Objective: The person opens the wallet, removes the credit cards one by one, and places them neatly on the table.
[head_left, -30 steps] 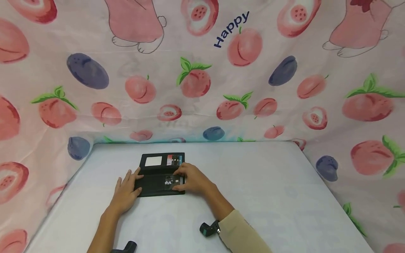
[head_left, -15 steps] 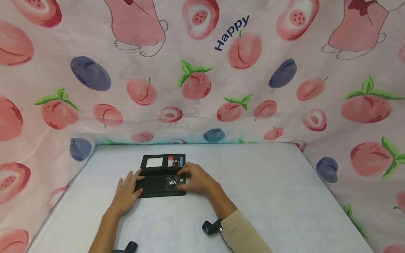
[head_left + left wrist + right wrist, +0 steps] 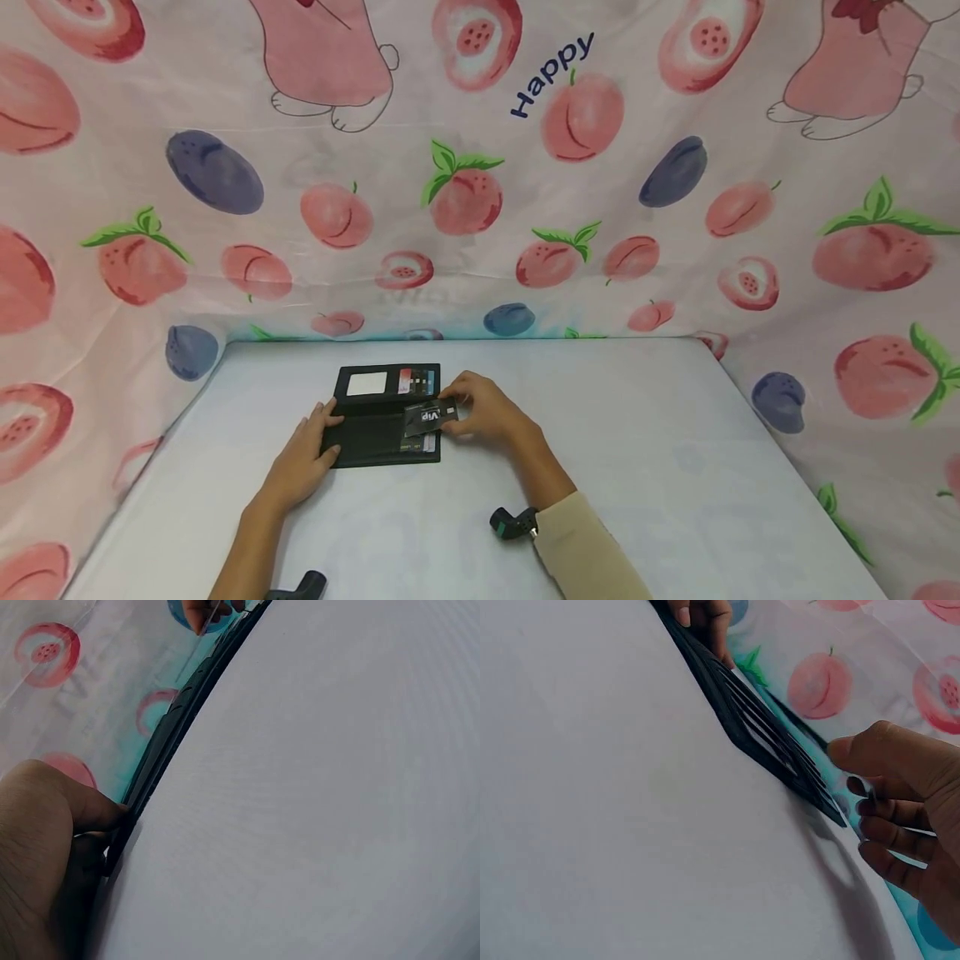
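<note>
An unfolded black wallet (image 3: pixel 367 454) lies flat at the left middle of the table in the head view. Its far half has a white window and several cards (image 3: pixel 416 382); more cards show in slots at the right of the near half. My left hand (image 3: pixel 303 454) rests at the wallet's left edge, thumb and a finger on it, the other fingers spread. Between thumb and fingers, my right hand (image 3: pixel 487 410) pinches a dark card (image 3: pixel 430 417) marked "Vip" by its right end. The card tilts just above the wallet's right side. In the right wrist view it appears as a thin dark strip (image 3: pixel 799 718).
The white table (image 3: pixel 637 467) stretches away to the right of the wallet. Behind it hangs a fruit-patterned cloth (image 3: pixel 465 292). Black wrist cameras sit on the right wrist (image 3: pixel 513 523) and the left wrist (image 3: pixel 300 587).
My right hand has drawn the Vip card out of its slot, rightward and up, and the card now tilts. Cards beneath have come into view. My left hand has stayed at the wallet's left edge.
</note>
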`<state>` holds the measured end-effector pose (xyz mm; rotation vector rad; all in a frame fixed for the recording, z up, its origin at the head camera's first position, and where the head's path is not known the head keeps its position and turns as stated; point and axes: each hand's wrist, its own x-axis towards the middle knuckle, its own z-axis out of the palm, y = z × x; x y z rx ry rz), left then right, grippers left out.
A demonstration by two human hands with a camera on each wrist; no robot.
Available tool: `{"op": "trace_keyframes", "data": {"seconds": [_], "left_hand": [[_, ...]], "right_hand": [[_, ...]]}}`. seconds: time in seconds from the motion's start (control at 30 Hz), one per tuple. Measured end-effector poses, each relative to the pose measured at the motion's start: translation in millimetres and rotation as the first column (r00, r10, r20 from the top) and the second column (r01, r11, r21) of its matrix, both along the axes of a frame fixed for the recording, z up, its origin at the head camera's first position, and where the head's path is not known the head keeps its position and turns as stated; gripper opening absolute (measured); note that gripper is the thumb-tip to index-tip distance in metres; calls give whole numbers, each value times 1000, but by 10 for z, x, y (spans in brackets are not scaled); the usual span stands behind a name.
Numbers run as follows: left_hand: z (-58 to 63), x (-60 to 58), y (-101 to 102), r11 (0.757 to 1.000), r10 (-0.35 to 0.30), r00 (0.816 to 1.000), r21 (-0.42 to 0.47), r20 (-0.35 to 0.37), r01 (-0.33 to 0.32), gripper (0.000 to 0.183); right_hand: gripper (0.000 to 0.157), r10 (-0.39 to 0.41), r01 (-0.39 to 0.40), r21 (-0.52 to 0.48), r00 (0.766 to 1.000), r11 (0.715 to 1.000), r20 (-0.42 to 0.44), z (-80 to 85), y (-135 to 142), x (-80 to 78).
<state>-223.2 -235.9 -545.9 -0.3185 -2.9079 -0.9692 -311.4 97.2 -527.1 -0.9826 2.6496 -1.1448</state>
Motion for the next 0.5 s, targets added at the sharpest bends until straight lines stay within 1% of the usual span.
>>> {"op": "trace_keyframes", "data": {"seconds": [0.13,0.27,0.37,0.5], "left_hand": [[-6,8,-3,1000,-10,1000,8,-27,10,66],[-23,13,-7,1000,-15,999,12,-31,15,69],[-29,14,-8,1000,-15,999,13,-33,15,70],[-19,17,-4,1000,-16,999,15,-40,16,70]], "right_hand": [[43,-53,52,-9,998,999,-40,-6,66,-32],[46,-108,106,-25,992,994,-72,-34,125,-62],[48,-146,144,-37,986,989,-85,-60,168,-82],[52,-184,181,-43,980,983,-75,-88,218,-93]]}}
